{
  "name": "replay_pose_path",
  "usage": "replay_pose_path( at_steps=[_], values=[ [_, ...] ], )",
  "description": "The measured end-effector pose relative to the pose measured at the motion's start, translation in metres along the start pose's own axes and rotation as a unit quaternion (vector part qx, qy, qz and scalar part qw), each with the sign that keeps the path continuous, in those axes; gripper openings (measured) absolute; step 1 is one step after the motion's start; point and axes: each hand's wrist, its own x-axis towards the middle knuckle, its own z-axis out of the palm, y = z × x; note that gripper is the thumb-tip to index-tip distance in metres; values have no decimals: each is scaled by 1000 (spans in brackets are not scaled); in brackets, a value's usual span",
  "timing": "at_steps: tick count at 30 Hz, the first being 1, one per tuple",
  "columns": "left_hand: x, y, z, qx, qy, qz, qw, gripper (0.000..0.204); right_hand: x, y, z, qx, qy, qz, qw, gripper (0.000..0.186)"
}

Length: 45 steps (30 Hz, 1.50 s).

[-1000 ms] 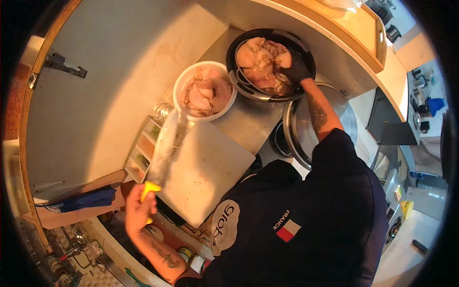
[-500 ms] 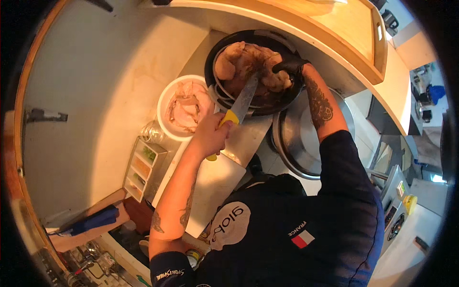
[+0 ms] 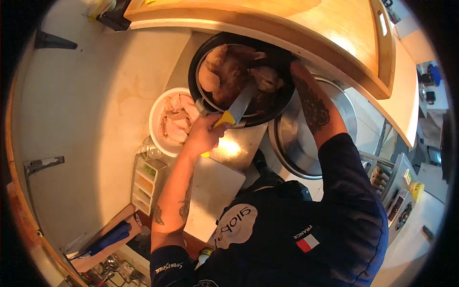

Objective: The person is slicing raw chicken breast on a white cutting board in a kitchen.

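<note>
My left hand (image 3: 206, 136) is closed on the yellow handle of a wide-bladed knife (image 3: 243, 100), whose blade reaches into a dark oval pan (image 3: 193, 79) of raw meat (image 3: 210, 76). My right hand (image 3: 288, 62), black-gloved in the frames from earlier, is in shadow at the pan's right side; its fingers are hard to make out. Left of and below the pan, a white tub (image 3: 154, 119) holds pale raw meat. A white cutting board (image 3: 208, 210) lies beneath my left forearm.
A wooden tray (image 3: 334, 24) sits on a shelf above the pan. A large steel pot (image 3: 287, 138) stands at right. A compartment holder (image 3: 146, 184) and a glass jar (image 3: 148, 150) are left of the board; a wall bracket (image 3: 43, 165) is farther left.
My left hand has swung up from the lower left with the knife, putting its blade into the pan. My right hand has moved deeper into shadow as the view shifted.
</note>
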Motion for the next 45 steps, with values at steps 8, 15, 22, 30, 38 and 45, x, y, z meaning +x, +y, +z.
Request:
replay_pose_path(
  at_steps=[8, 15, 22, 30, 38, 45],
  values=[
    [-39, -16, 21, -70, 35, 35, 996, 31, -29, -36, -22, 8, 36, -46, 998, 64],
    [-67, -31, 33, -139, 31, 65, 988, 29, -21, -73, -35, -108, -34, -121, 986, 63],
    [-78, -50, 54, -224, 52, 64, 971, 26, -4, -97, -28, -165, -30, -32, 985, 56],
    [-70, -56, 39, -336, 83, 0, 938, 27, -69, -246, -57, 148, 11, 378, 914, 51],
    [-90, -1, -17, -210, 73, -91, 971, 23, -66, -192, -40, 222, -2, 300, 928, 51],
    [-76, 58, -42, -21, 40, -169, 985, 23, -43, -151, -33, 281, 2, 229, 932, 50]
  ],
)
